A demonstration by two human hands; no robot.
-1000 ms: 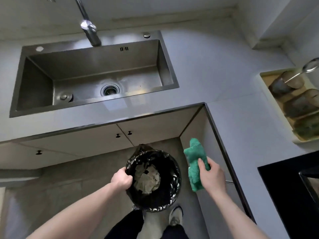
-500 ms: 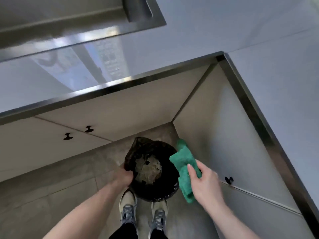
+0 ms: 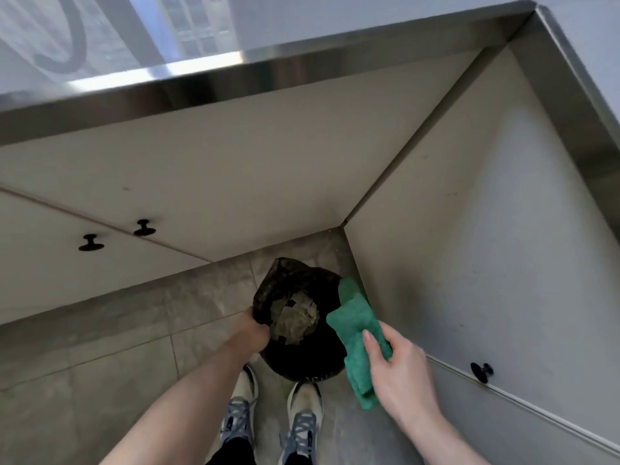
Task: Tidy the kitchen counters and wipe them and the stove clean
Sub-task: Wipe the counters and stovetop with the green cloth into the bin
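A round bin lined with a black bag (image 3: 302, 357) stands low in the inner corner of the cabinets, with crumpled paper waste (image 3: 293, 317) inside. My left hand (image 3: 253, 333) grips the bin's left rim. My right hand (image 3: 399, 367) is closed on a folded green cloth (image 3: 355, 330), held just right of the bin over its edge. The glossy grey counter (image 3: 302, 18) runs along the top of the view and down the right side.
Beige cabinet doors with black knobs (image 3: 144, 228) face me on the left, and another knob (image 3: 481, 371) is on the right-hand doors. Grey floor tiles (image 3: 100, 347) spread to the left. My two shoes (image 3: 271, 407) stand just behind the bin.
The view has dropped from the sink and counter to the floor corner. The bin has gone down lower with my left hand on it. The cloth stays in my right hand.
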